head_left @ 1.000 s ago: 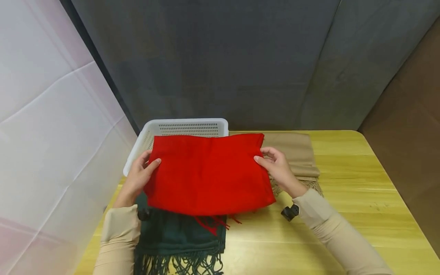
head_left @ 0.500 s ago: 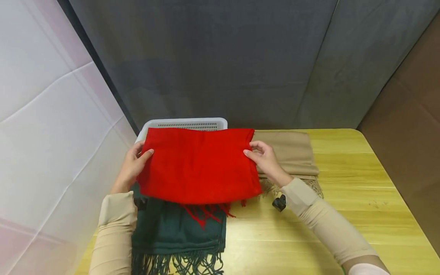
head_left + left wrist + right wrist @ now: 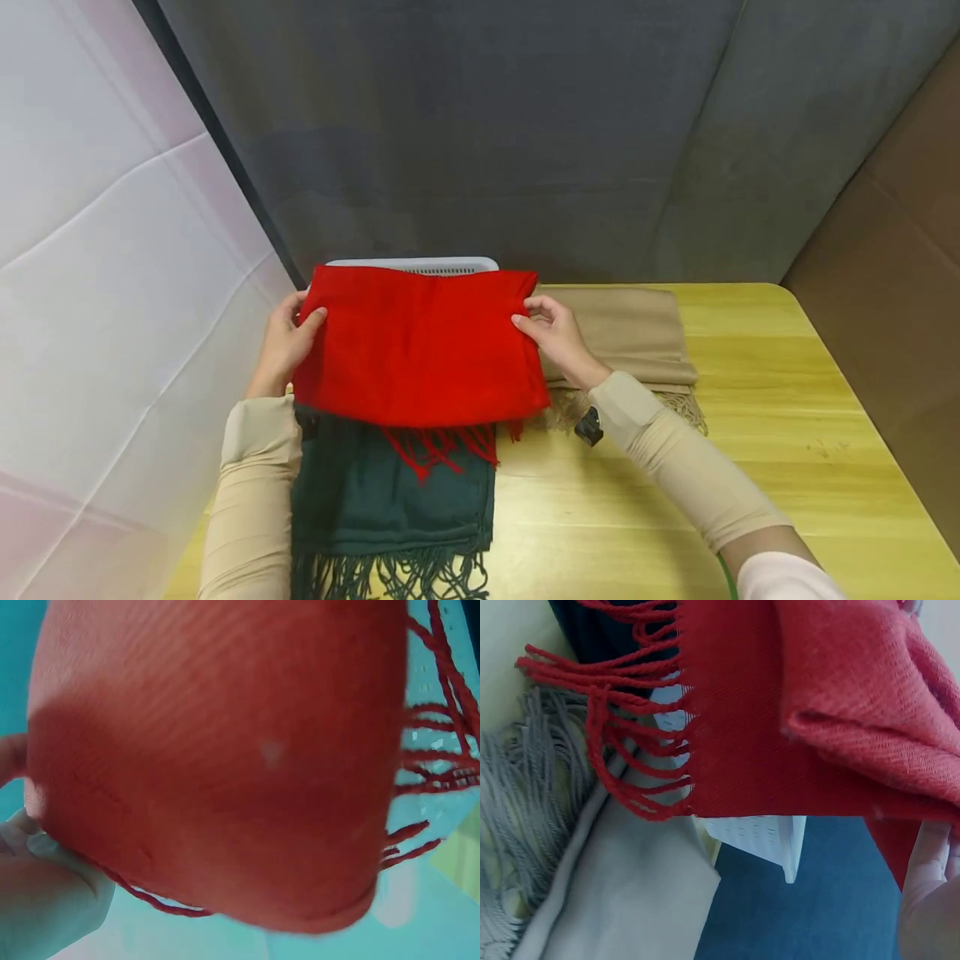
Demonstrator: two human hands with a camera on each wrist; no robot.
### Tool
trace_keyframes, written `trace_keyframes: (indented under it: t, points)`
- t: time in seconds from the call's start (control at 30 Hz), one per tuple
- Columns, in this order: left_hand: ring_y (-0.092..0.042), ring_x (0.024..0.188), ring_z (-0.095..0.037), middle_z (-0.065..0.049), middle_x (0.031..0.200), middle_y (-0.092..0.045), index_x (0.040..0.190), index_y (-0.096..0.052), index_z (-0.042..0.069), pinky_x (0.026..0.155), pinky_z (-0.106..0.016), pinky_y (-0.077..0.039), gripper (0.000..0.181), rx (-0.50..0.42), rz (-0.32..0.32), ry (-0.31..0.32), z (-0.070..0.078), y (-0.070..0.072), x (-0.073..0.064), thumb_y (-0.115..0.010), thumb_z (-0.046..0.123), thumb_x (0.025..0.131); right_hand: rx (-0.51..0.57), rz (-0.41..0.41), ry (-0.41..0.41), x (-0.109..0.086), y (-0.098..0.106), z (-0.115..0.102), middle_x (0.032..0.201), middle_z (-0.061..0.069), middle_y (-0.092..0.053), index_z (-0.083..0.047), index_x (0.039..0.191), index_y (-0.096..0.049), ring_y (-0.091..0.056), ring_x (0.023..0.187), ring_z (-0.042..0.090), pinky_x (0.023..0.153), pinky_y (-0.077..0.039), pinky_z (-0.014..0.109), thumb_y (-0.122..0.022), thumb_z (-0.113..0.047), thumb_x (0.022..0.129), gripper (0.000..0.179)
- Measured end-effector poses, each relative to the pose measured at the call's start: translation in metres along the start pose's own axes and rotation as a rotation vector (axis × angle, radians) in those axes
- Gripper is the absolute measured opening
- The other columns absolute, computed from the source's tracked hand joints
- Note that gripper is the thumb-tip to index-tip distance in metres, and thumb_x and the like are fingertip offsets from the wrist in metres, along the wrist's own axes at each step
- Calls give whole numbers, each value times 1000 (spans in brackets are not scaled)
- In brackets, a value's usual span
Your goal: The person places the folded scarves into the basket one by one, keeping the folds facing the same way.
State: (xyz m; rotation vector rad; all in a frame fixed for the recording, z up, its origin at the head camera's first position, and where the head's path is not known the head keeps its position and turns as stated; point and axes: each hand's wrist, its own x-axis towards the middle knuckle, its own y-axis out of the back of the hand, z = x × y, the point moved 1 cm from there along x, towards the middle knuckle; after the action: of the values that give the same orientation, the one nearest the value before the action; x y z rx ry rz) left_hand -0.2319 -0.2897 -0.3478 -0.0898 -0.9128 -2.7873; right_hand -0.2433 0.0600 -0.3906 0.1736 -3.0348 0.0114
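From my head feed, I see the left hand [image 3: 287, 343] and right hand [image 3: 558, 338], fingers pinching opposite sides of the folded red fringed fabric scarf [image 3: 420, 348], held up in front of the white perforated plastic basket [image 3: 450, 263].

At the left edge of the held scarf [image 3: 420, 350], the left hand [image 3: 281, 342]; at its right edge, the right hand [image 3: 562, 342]; behind it and mostly hidden by it from the head view, the basket [image 3: 450, 263]. On the table [image 3: 750, 375], in front of the held scarf, the near scarf [image 3: 397, 500]; also on the table, to the right of the held scarf, the far scarf [image 3: 622, 329]. Beyond basket and table, behind the held scarf, the back wall [image 3: 487, 142]; to its left, the left partition [image 3: 112, 208]; well off to its right, the right partition [image 3: 900, 250].
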Motion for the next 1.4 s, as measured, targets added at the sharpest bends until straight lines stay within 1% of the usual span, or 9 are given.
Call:
trace_keyframes:
  t: [0.23, 0.37, 0.53, 0.67, 0.87, 1.03, 1.1, 1.27, 1.4]
  points:
    - [-46, 79, -10, -9, 106, -48, 125, -43, 1, 69, -21, -40, 40, -72, 55, 57, 4, -4, 15, -44, 21, 91, -57, 21, 47, 15, -1, -8, 86, 4, -56, 7, 103, -53, -49, 58, 7, 56, -40, 18, -60, 0, 81, 24]
    - [-45, 79, -8, -5, 102, -48, 125, -44, 1, 70, -22, -39, 39, -89, 77, 78, 6, -6, 20, -44, 19, 91, -111, 29, 70, 22, -2, -13, 89, 10, -57, 7, 102, -55, -51, 63, 8, 59, -41, 18, -60, 0, 80, 23]
    - [-45, 75, -5, -3, 97, -47, 124, -44, 0, 68, -20, -39, 38, -92, 94, 68, 8, -4, 25, -44, 17, 91, -143, 34, 100, 30, -7, -16, 94, 18, -58, 8, 102, -56, -53, 78, 17, 67, -42, 19, -60, 0, 81, 24]
    - [-45, 75, -5, -5, 99, -47, 125, -43, -1, 68, -20, -39, 38, -89, 97, 61, 9, -3, 29, -43, 16, 91, -154, 40, 99, 36, -10, -15, 96, 19, -58, 7, 102, -57, -53, 84, 22, 69, -42, 21, -61, 0, 81, 23]
    - [-46, 75, -7, -7, 102, -47, 125, -43, 1, 68, -22, -41, 37, -65, 107, 75, 13, -2, 35, -42, 17, 91, -163, 43, 93, 44, -13, -14, 94, 18, -59, 7, 101, -58, -54, 80, 19, 69, -43, 21, -62, 0, 80, 22]
    - [-46, 79, -11, -11, 108, -47, 125, -43, 2, 71, -25, -41, 37, -90, 128, 86, 19, -4, 42, -42, 18, 91, -173, 57, 91, 49, -12, -13, 94, 17, -58, 6, 100, -59, -54, 82, 20, 69, -44, 22, -62, 0, 80, 21]
    - [-46, 80, -10, -9, 108, -47, 125, -43, 2, 72, -25, -41, 37, -105, 138, 98, 20, -5, 44, -43, 18, 91, -180, 54, 83, 51, -12, -12, 95, 17, -58, 6, 100, -59, -54, 84, 21, 71, -45, 24, -62, 0, 80, 21]
    - [-45, 77, -7, -1, 98, -47, 123, -45, 2, 70, -22, -40, 35, -134, 174, 102, 21, -7, 48, -44, 14, 91, -186, 51, 86, 54, -13, -11, 96, 19, -58, 7, 101, -58, -55, 87, 24, 76, -46, 27, -62, 1, 80, 22]
    - [-44, 76, -6, 2, 94, -45, 123, -46, 2, 70, -21, -39, 35, -132, 200, 103, 20, -5, 51, -43, 13, 90, -198, 62, 85, 57, -15, -11, 96, 19, -59, 7, 100, -58, -54, 86, 24, 72, -44, 23, -62, 0, 80, 22]
